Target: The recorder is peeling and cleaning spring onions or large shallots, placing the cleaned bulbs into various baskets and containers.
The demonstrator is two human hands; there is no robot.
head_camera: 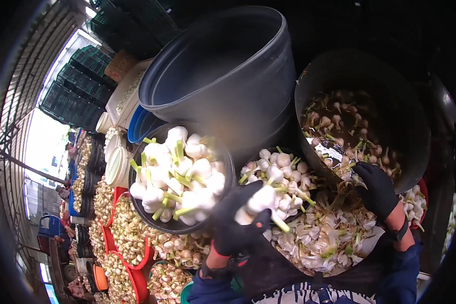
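Note:
My left hand [237, 220], in a black glove, holds white garlic bulbs with a cut green stem [264, 199] beside a black tub [228, 182] heaped with clean garlic. My right hand [374, 184], also gloved in black, is at the near rim of a dark round container [299, 110] where garlic bulbs [361, 133] lie in brownish liquid. Its fingertips are near pale skins; whether they grip anything cannot be told. Below and between my hands lies a heap of peeled garlic skins [326, 231]. Smaller clean bulbs [285, 171] fill another vessel just beyond my left hand.
A large grey tub [228, 83] stands ahead, with a blue tub [138, 125] beside it. Red tubs [138, 281] of garlic crowd the left, near white buckets [116, 165]. Dark green crates [76, 91] are stacked farther off. Other people sit at far left. A red container [423, 193] is at right.

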